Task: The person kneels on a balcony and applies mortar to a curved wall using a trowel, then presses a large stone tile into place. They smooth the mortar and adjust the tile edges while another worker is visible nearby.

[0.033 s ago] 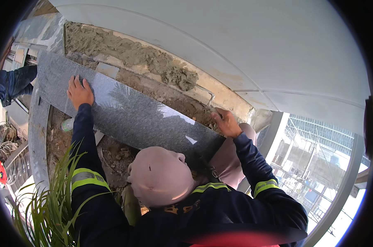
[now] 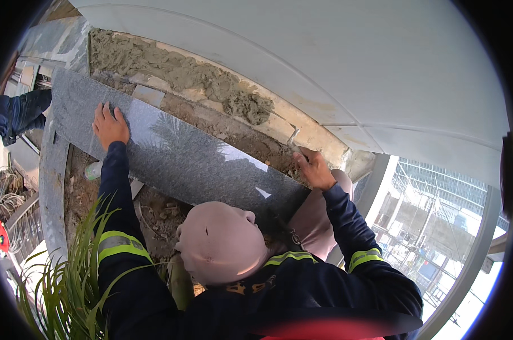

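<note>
A long polished grey stone slab (image 2: pixel 171 147) lies slantwise before me. My left hand (image 2: pixel 110 127) rests on its left part, palm down, fingers spread. In my right hand (image 2: pixel 314 168), beyond the slab's right end, is the handle of a trowel (image 2: pixel 295 134), with fingers closed round it. The trowel's thin blade shows almost edge-on and reaches the right end of the wet grey mortar (image 2: pixel 211 85). This mortar lies in a thick, uneven band along the foot of the pale wall, apart from the slab.
A large pale panel wall (image 2: pixel 353 68) rises behind the mortar. Rubble and soil (image 2: pixel 160 218) lie under the slab's near edge. Long green leaves (image 2: pixel 69 283) stand at lower left, near a can (image 2: pixel 93 171). Another person's dark-clothed leg (image 2: pixel 27 113) is at far left. Rounded pink cloth (image 2: pixel 219 243) bulges close in front.
The trowel has shifted slightly and its blade now shows as a thinner line. My right hand has moved a little to the right. My left hand and the slab stay in place.
</note>
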A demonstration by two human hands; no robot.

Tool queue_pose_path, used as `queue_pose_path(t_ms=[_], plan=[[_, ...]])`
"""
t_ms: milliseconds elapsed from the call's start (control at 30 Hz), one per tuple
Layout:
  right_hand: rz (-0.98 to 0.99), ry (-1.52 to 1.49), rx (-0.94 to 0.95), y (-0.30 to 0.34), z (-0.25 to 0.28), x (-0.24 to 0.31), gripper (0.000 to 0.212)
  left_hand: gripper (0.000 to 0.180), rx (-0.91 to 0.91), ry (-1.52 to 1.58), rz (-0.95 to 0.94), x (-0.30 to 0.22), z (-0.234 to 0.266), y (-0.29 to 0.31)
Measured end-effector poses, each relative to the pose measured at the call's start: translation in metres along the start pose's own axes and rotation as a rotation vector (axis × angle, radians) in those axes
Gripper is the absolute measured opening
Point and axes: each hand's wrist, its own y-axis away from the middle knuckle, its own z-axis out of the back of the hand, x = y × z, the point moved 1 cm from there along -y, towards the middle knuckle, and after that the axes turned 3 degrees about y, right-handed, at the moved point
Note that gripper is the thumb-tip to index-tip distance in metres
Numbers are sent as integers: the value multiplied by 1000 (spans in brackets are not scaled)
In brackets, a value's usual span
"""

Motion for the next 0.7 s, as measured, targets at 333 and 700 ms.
queue_pose_path(t_ms=[333, 700], plan=[[163, 270, 158, -39, 57, 3, 35, 45, -38, 22, -21, -8, -6, -5], [7, 329, 110, -112, 72, 13, 47, 45, -2, 19, 4, -7, -3, -3]])
